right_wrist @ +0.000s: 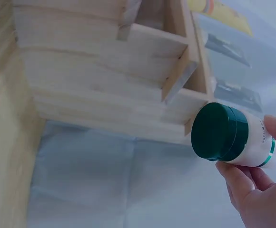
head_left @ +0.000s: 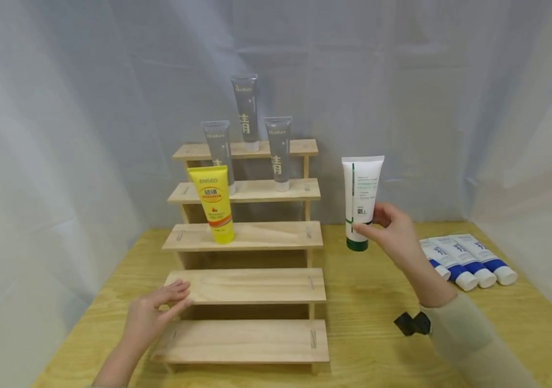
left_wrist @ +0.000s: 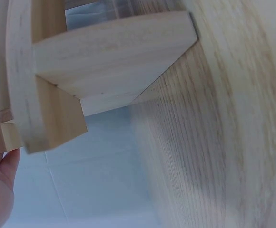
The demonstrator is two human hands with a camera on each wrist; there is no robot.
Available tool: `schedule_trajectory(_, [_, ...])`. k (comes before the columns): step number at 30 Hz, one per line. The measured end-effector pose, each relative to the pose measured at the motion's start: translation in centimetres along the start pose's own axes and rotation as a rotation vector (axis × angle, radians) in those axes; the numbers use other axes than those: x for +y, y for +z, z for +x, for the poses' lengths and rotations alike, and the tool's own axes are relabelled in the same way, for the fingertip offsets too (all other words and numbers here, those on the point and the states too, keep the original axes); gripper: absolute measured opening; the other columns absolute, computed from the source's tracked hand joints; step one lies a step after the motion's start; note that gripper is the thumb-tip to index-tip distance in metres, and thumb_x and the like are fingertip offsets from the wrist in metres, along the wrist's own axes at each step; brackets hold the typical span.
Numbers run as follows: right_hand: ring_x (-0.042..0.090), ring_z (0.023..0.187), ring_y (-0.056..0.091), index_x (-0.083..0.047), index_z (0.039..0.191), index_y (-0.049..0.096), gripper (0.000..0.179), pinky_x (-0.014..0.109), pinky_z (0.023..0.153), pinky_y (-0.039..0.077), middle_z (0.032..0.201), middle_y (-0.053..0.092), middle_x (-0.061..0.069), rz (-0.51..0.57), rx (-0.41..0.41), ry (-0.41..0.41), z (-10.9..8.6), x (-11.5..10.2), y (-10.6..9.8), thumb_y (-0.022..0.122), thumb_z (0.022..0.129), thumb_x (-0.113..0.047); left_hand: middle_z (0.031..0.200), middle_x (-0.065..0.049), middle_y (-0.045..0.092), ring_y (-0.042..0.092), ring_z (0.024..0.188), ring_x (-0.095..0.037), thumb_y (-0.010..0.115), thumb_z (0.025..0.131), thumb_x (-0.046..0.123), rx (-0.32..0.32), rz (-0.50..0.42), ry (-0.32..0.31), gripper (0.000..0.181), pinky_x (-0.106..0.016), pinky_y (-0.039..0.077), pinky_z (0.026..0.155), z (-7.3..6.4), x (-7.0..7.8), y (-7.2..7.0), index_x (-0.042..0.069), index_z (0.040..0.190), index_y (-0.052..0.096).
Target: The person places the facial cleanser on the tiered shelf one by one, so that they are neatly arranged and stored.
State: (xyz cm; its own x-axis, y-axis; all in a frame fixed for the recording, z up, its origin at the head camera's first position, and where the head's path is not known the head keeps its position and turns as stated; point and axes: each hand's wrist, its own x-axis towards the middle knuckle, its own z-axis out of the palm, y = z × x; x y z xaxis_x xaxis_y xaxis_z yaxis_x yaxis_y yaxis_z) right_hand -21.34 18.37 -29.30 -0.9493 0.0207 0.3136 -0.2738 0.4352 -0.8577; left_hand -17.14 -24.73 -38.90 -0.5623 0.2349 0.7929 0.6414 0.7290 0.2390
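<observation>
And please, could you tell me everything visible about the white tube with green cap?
The white tube looks plastic, with a flat top end, closed dark green cap, green stripe and small print. Held in the air by the fingers of the right hand, nearly upright, cap down, it is right of the wooden stand.

My left hand holds the left edge of the rack; my right hand pinches, raised beyond its right edge.
</observation>
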Motion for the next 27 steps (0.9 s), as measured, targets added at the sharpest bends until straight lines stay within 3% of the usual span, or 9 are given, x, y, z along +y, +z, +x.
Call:
schedule_trajectory(3, [0.028, 0.105, 0.051, 0.002, 0.117, 0.048, 0.055, 0.046, 0.091, 0.038, 0.109, 0.057, 0.017, 0.027, 0.01, -0.021, 0.1, -1.1, 0.4, 0.07, 0.077, -0.03, 0.087, -0.005, 0.068, 0.062, 0.086, -0.011, 0.081, 0.053, 0.007, 0.0, 0.003, 0.003, 0.025, -0.007, 0.046, 0.066, 0.0, 0.0, 0.0, 0.005, 0.076, 0.071])
schedule_trajectory(7, [0.024, 0.101, 0.054, 0.001, 0.115, 0.05, 0.051, 0.042, 0.089, 0.041, 0.107, 0.058, 0.015, 0.083, 0.015, -0.066, 0.5, -2.2, 1.3, 0.071, 0.076, -0.026, 0.087, -0.006, 0.068, 0.061, 0.088, -0.007, 0.081, 0.054, 0.007, -0.003, 0.0, 0.006, 0.024, -0.007, 0.046, 0.065, 0.0, 0.0, 0.0, 0.005, 0.076, 0.071])
schedule_trajectory(14, [0.022, 0.092, 0.057, 0.004, 0.11, 0.052, 0.044, 0.034, 0.081, 0.048, 0.103, 0.059, 0.015, 0.176, 0.014, -0.142, 1.3, -3.2, 3.6, 0.072, 0.075, -0.014, 0.087, -0.006, 0.068, 0.062, 0.087, -0.011, 0.08, 0.054, 0.005, -0.007, -0.001, 0.008, 0.025, -0.005, 0.042, 0.073, 0.1, 0.0, 0.1, 0.004, 0.076, 0.071])
schedule_trajectory(21, [0.022, 0.094, 0.056, 0.002, 0.109, 0.052, 0.044, 0.032, 0.083, 0.047, 0.104, 0.058, 0.014, 0.213, -0.006, -0.101, 2.2, -3.9, 6.0, 0.073, 0.074, -0.013, 0.087, -0.006, 0.067, 0.064, 0.082, -0.022, 0.08, 0.054, 0.005, -0.014, -0.002, 0.002, 0.025, -0.005, 0.04, 0.077, 0.1, 0.1, 0.1, 0.004, 0.077, 0.07])
schedule_trajectory(27, [0.021, 0.092, 0.056, 0.001, 0.108, 0.052, 0.042, 0.032, 0.081, 0.048, 0.102, 0.059, 0.013, 0.236, -0.018, -0.083, 2.7, -4.3, 8.0, 0.072, 0.074, -0.013, 0.087, -0.007, 0.068, 0.063, 0.084, -0.016, 0.081, 0.053, 0.004, -0.009, -0.009, -0.002, 0.025, -0.004, 0.042, 0.072, 0.0, 0.0, 0.1, 0.004, 0.076, 0.071])
